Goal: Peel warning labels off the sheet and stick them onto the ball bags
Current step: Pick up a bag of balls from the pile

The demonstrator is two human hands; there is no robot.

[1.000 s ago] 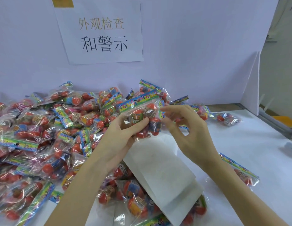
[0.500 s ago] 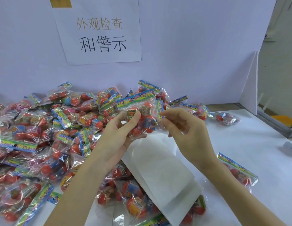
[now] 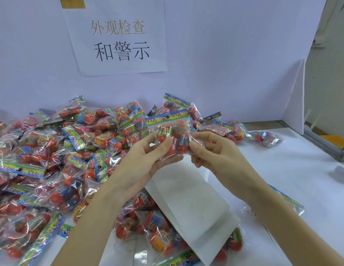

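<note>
Held bag: one clear ball bag (image 3: 170, 135), with a colourful header strip and red balls inside, is lifted at the middle of the scene, above everything else.
Left hand: the left hand (image 3: 140, 164) has thumb and fingers curled round the bag's lower left side, cradling it from beneath.
Right hand: the right hand (image 3: 215, 152) pinches the bag's right edge between thumb and curled fingers; whether a label sits under those fingertips I cannot tell.
Label sheet: a white sheet (image 3: 188, 204) lies at about 6 o'clock from the held bag, resting slantwise on some loose bags; no printed labels can be made out on it from here.
Pile: a big pile of ball bags (image 3: 52, 154) spreads from 7 to 10 o'clock, touching the backboard.
Set aside: a lone bag (image 3: 271, 138) at 3 o'clock and another bag (image 3: 290, 200) at 4 o'clock, beside the right forearm.
Sign: a paper notice (image 3: 119, 35) at 12 o'clock on the backboard.
Progress: I'd judge it early going; no stuck label is visible on any bag, and the heap looks mostly untouched, so nearly everything remains.
</note>
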